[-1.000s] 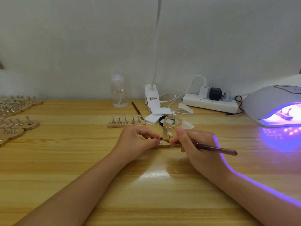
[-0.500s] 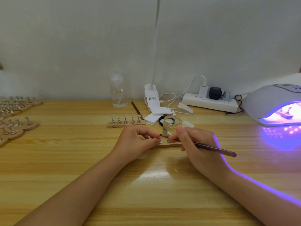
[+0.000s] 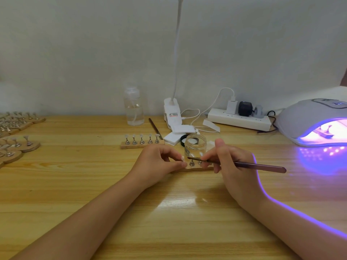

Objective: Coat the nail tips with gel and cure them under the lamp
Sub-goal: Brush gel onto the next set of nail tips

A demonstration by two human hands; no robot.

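Observation:
My left hand [image 3: 159, 163] pinches the left end of a small wooden nail-tip holder [image 3: 195, 168] lying on the table, fingers closed on it. My right hand [image 3: 232, 166] grips a dark brown brush [image 3: 259, 166], its bristle end pointing left over the metal stands on that holder. An open clear glass gel jar [image 3: 195, 146] stands just behind the holder. A second wooden holder [image 3: 141, 143] with several nail tips sits further back on the left. The curing lamp [image 3: 315, 122] glows purple at the right, with a holder inside it.
Many more wooden holders [image 3: 16, 145] with tips crowd the left edge. At the back stand a clear bottle [image 3: 133, 107], a white clip lamp [image 3: 171, 113], a power strip [image 3: 240, 119] with cables, white pads [image 3: 176, 135], a black lid and a spare brush [image 3: 155, 126].
The brush tip has lifted slightly and shifted left over the holder. My left hand keeps its hold; the holder stays in place.

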